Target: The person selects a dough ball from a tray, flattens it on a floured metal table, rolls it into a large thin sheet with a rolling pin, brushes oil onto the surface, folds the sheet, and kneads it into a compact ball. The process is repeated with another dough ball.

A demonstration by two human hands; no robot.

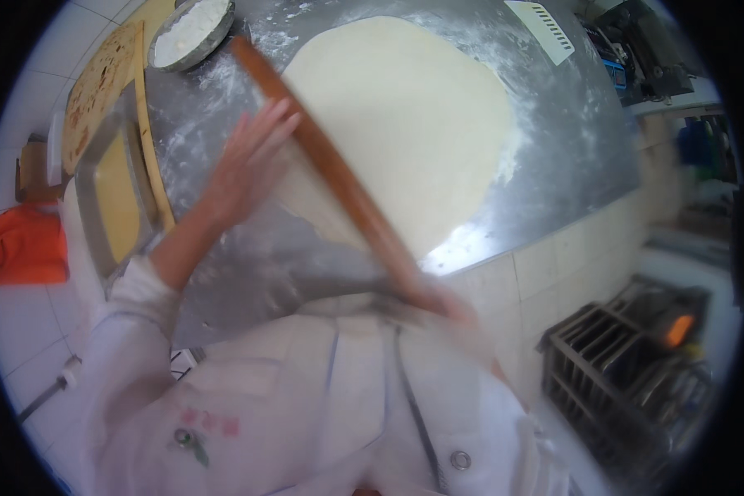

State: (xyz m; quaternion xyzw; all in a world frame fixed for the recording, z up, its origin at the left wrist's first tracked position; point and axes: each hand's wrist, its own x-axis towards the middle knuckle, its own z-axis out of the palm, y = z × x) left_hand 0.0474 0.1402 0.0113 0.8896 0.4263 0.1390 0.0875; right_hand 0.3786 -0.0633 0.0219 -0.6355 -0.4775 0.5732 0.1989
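A large thin sheet of pale dough (403, 118) lies on a floured metal worktop (223, 279). A long wooden rolling pin (341, 177) slants across the sheet's left part, its far end beyond the dough's left edge. My left hand (248, 161) has its fingers extended, the tips at the upper half of the pin; whether they press on it or only hover is unclear. Blurred by motion, my right hand (456, 310) is closed around the pin's near end, close to my white jacket (347, 372).
A bowl of flour (192, 34) stands at the back left. Beside it are a browned flatbread (99, 93) and a metal pan with yellow content (118, 192). A white slotted scraper (542, 31) lies at the back right. Dark racks (595, 372) stand below right.
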